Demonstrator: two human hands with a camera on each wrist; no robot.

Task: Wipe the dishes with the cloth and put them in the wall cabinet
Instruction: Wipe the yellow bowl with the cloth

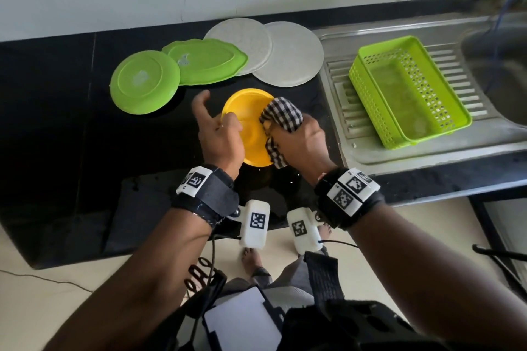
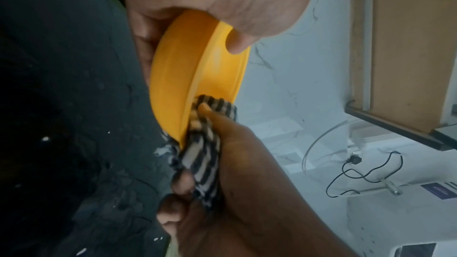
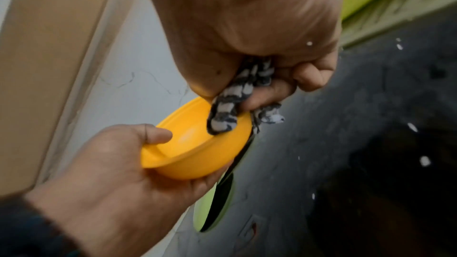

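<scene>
Black stone bench (image 1: 71,122): left hand (image 1: 219,137) grips a round yellow plastic bowl (image 1: 251,134), fingers curled round its rim; right hand (image 1: 299,142) clutches a checked cloth (image 1: 282,114), wiping inside. Two green plastic plates (image 1: 145,82) and two grey round plates (image 1: 291,54) lie behind, apparently awaiting wiping; none is shelved.

Plates (image 1: 216,61) behind bowl (image 1: 251,128), basket (image 1: 407,91) right on drainboard (image 1: 427,151)

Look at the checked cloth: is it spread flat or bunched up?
Bunched up. The right hand grips the checked cloth in a wad, folds pressed onto the rim of the yellow bowl held by the left hand.
</scene>
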